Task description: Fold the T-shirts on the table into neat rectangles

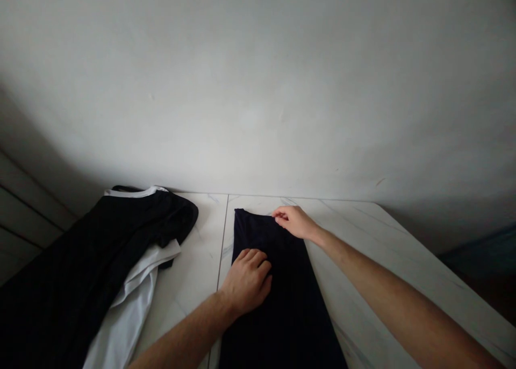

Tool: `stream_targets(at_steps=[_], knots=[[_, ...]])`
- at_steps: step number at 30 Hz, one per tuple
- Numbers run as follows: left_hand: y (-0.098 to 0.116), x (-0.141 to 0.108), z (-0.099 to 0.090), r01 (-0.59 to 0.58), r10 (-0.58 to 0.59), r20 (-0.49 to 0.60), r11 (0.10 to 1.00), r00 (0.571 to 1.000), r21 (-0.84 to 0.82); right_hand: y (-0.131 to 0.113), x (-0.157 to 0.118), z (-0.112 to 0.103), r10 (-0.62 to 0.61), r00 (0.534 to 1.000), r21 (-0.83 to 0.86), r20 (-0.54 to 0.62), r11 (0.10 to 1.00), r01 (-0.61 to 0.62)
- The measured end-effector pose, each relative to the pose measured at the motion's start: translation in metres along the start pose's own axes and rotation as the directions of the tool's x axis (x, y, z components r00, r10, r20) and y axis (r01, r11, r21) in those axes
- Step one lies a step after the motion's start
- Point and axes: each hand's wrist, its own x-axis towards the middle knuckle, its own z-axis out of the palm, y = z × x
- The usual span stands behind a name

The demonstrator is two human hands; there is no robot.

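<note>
A dark navy shirt (288, 304), folded into a long narrow strip, lies on the white marbled table (363, 250). Its curved neck edge faces the wall. My right hand (293, 221) is closed in a pinch at that far edge, near the right corner of the cloth. Nearer to me, my left hand (248, 283) bears down on the shirt's left half, fingers curled and tips bent onto the fabric. The lower end of the shirt runs out of view at the bottom.
Left of the shirt lies a heap of clothes: a black garment (100, 240) with a white neck band, and a white cloth (131, 299) partly under it. A seam line crosses the tabletop beside the shirt. A plain grey wall (258, 89) stands along the table's back edge.
</note>
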Motion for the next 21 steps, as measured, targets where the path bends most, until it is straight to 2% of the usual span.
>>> stream_targets(at_steps=[3,5,7,9,11,13,15,18,21], knots=[[0.000,0.000,-0.001,-0.008,0.008,0.018,1.000,1.000,0.005,0.006,-0.032,0.012,-0.135,0.991,-0.183,0.006,0.974,0.134],[0.000,0.000,-0.001,-0.014,0.013,0.030,1.000,0.999,0.015,0.010,-0.050,0.028,-0.243,0.967,-0.259,0.070,0.932,0.253],[0.000,0.000,0.000,-0.019,0.018,0.026,1.000,0.999,0.021,0.012,-0.062,0.045,-0.278,0.948,-0.317,0.153,0.895,0.314],[0.000,0.000,0.001,-0.025,0.024,0.020,0.999,1.000,0.021,0.012,-0.066,0.055,-0.258,0.946,-0.361,0.195,0.878,0.314],[0.000,0.002,0.001,-0.023,0.023,0.009,1.000,1.000,0.016,0.008,-0.064,0.056,-0.230,0.949,-0.379,0.215,0.876,0.298],[0.001,0.003,-0.003,-0.014,0.014,-0.032,1.000,0.999,0.010,0.001,-0.064,0.050,-0.205,0.956,-0.377,0.208,0.886,0.271],[0.001,0.000,-0.011,0.009,-0.008,-0.086,1.000,0.996,0.010,-0.008,-0.074,0.039,-0.187,0.973,-0.370,0.138,0.901,0.226],[0.004,-0.026,-0.026,0.096,-0.089,-0.091,0.993,0.992,0.070,-0.021,-0.120,0.028,-0.158,0.987,-0.330,-0.011,0.933,0.145],[0.015,-0.079,-0.037,0.183,-0.180,-0.033,0.961,0.983,0.206,-0.032,-0.196,0.033,-0.115,0.992,-0.284,-0.050,0.954,0.096]])
